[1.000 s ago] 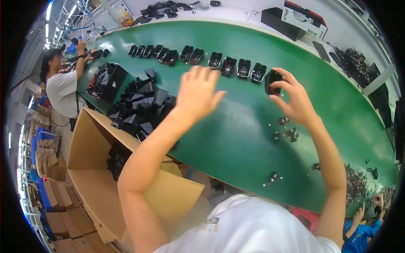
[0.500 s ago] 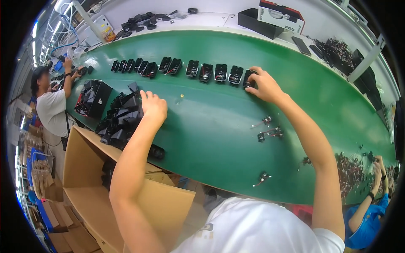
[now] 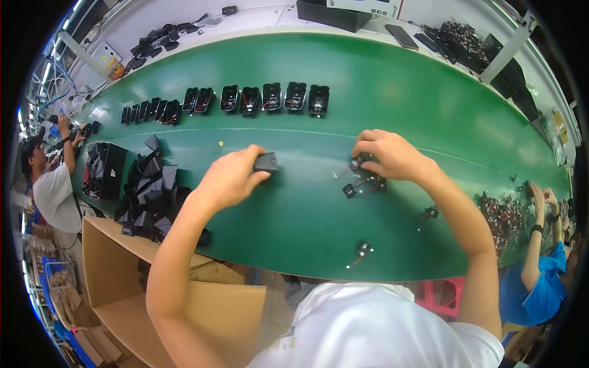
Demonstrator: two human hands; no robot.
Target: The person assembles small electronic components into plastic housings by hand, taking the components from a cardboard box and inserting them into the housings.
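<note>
My left hand (image 3: 230,178) holds a small black plastic shell (image 3: 266,162) just above the green conveyor belt (image 3: 399,92). My right hand (image 3: 389,154) is closed around a small black wired component (image 3: 357,163) at the middle of the belt. More small wired parts (image 3: 363,186) lie directly below that hand. A row of black open housings with red wires (image 3: 264,98) stands on the belt beyond both hands. A pile of black shells (image 3: 150,196) sits at the belt's near left edge, left of my left arm.
Open cardboard boxes (image 3: 123,288) stand below the belt on the left. One person (image 3: 52,190) works at the far left, another in blue (image 3: 531,282) at the right beside a heap of wired parts (image 3: 503,211). Loose wired parts (image 3: 363,249) lie near the front edge.
My left hand has taken a black shell from the pile and carried it to the belt's middle. My right hand left the row of housings and came down onto the loose wired parts.
</note>
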